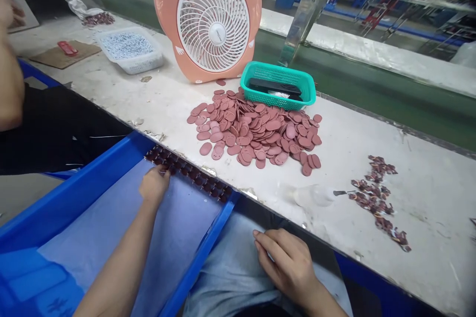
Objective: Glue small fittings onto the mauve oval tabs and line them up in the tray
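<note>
Your left hand (pixel 154 184) touches dark pieces (pixel 197 177) in the blue tray (pixel 78 190); can't tell its grip. Your right hand (pixel 288 263) is beside the tray, grip half-open, empty.

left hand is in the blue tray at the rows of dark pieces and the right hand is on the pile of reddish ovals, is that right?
Not quite: the right hand is not on the pile of reddish ovals. The head view shows it over the person's lap. The left hand is indeed in the blue tray, at the rows of dark pieces.
</note>
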The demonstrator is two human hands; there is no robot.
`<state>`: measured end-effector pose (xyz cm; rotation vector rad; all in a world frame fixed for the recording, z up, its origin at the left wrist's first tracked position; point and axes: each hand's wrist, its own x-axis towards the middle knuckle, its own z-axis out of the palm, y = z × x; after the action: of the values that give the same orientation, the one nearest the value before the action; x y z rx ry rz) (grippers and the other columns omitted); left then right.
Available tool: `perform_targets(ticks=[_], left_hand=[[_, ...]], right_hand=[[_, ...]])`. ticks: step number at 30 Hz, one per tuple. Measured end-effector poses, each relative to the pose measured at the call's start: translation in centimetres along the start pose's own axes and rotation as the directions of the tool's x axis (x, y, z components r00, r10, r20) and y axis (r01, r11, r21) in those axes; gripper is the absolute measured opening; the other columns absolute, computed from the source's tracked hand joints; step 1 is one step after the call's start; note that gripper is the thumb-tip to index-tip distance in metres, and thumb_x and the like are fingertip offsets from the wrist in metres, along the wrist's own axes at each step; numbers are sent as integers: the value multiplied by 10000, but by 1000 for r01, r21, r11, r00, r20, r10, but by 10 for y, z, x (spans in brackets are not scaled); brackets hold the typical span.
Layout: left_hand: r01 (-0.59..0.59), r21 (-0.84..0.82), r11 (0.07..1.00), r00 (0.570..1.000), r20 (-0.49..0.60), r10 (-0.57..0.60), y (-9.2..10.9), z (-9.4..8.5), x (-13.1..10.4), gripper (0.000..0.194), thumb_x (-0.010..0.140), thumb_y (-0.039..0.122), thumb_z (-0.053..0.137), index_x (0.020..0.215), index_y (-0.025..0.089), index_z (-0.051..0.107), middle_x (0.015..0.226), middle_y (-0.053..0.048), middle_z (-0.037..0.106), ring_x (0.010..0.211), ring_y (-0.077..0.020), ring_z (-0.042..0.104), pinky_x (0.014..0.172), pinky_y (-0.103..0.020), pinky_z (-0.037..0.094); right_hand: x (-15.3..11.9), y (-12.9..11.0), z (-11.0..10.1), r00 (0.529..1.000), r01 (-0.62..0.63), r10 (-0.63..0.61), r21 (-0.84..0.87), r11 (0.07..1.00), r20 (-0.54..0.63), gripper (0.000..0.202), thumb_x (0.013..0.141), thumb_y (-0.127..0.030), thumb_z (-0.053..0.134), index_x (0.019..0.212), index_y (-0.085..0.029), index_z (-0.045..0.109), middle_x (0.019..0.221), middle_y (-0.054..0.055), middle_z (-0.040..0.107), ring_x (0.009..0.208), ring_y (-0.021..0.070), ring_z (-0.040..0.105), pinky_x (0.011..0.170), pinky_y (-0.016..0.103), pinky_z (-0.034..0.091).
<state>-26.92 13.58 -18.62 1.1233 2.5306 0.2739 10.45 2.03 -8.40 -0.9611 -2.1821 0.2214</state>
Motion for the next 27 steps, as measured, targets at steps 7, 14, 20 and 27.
perform_targets(ticks=[7,14,20,27], left_hand=[[-119,-128,985,975,-204,91,8,-8,-13,261,895,357,667,1081,174,676,1069,-85,690,954,-263,665,825,-470,555],[-540,-142,830,629,-723,285,65,-49,-91,393,933,428,518,1157,142,669,1292,-210,543,1287,-345,452,1042,-493,394],[-715,20,698,602,-488,631,136,-79,-127,244,876,433,667,985,255,793,1126,-91,709,1097,-346,554,955,-520,338],[-529,-601,599,842,-283,460,146,-94,-157,133,737,389,791,779,264,768,1025,-70,707,1162,-363,509,1050,-543,264]], right_hand=[[-6,0,-18,999,4,-5,-18,1000,-33,301,872,-46,627,1151,-156,642,778,49,692,587,159,606,517,286,507],[2,17,-57,823,-426,274,-221,877,-498,546,847,-283,739,1353,-213,547,1060,123,629,953,307,607,821,481,502],[28,39,-53,806,-582,537,-172,795,-248,542,917,-594,562,1226,-149,578,1082,165,645,1007,336,568,847,509,484],[15,24,-52,788,-489,561,296,820,-252,287,973,-402,531,1191,-216,537,1015,76,645,854,220,638,735,362,535]])
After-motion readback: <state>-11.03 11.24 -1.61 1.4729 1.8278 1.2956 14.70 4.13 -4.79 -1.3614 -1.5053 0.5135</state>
